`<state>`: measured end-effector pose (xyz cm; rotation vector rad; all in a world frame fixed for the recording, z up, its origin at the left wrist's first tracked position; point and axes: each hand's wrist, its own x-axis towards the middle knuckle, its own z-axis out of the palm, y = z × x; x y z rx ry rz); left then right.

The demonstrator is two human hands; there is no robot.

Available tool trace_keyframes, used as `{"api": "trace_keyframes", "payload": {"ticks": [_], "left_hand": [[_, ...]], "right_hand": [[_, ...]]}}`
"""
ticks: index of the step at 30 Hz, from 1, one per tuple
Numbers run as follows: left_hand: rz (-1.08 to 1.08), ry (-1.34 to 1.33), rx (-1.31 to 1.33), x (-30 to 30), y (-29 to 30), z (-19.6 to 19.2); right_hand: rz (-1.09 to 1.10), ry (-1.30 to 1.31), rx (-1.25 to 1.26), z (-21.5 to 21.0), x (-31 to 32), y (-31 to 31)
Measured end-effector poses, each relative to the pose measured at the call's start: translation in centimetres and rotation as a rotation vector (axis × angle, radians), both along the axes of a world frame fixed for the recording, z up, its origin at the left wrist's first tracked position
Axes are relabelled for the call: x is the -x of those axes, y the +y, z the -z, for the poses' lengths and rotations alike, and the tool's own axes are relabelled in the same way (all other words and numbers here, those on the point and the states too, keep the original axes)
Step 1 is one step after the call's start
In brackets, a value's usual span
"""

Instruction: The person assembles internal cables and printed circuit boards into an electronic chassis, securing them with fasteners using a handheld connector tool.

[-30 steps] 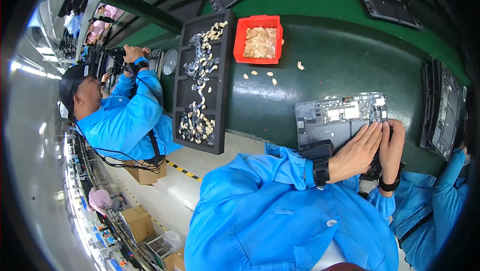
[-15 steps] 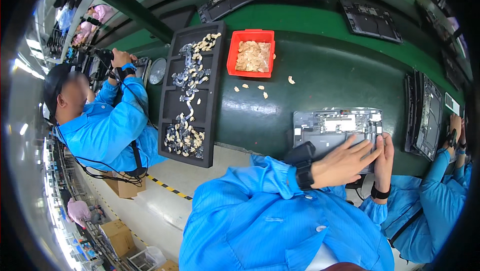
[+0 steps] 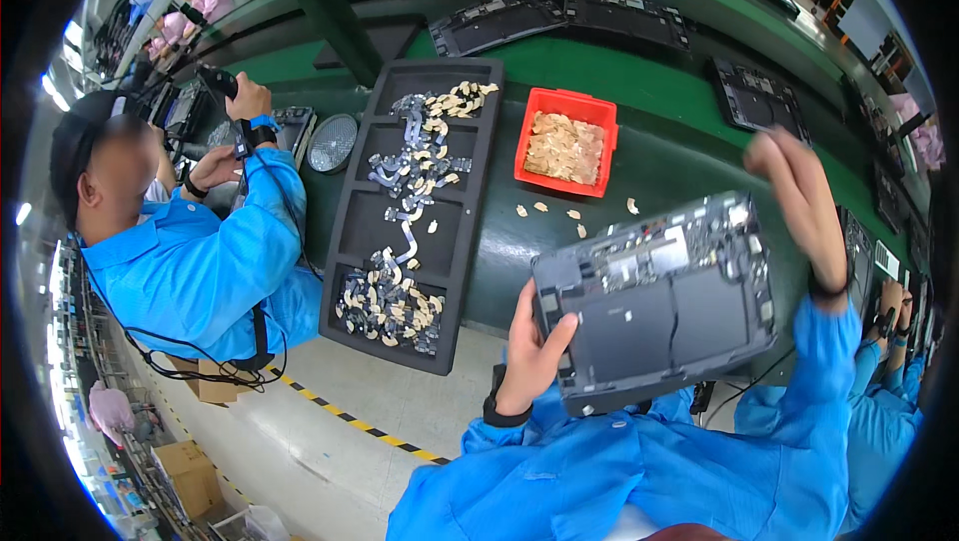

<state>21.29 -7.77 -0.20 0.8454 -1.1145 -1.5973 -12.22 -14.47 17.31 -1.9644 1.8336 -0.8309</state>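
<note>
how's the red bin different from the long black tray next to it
The red bin is small, squarish and bright, with one open well; the black tray is long, dark and split into several compartments. The red bin holds only pale tan pieces in one heap; the black tray holds tan pieces mixed with grey strips, spread over several compartments, some of them bare. Both sit on the green bench, side by side.

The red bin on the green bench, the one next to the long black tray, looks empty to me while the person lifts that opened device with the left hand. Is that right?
Not quite. The head view shows the red bin holding a pile of small pale parts, not empty. It does sit on the green bench beside the long black tray, and the left hand does hold the opened device up.
</note>
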Motion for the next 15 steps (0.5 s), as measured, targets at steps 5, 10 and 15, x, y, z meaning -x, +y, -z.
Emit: {"api": "trace_keyframes", "payload": {"ticks": [5,10,15], "left_hand": [[0.065,0.055,-0.066,-1.6,0.1,1.8],[0.066,-0.157,0.018,-1.3,-0.2,2.5],[0.092,-0.182,-0.085,-1.7,-1.0,2.1]], "right_hand": [[-0.187,0.479,0.367,8.1,-2.8,-23.1],[-0.241,0.768,0.575,16.7,-7.1,-36.8],[-0.471,0.763,0.561,14.2,-8.3,-41.8]]}}
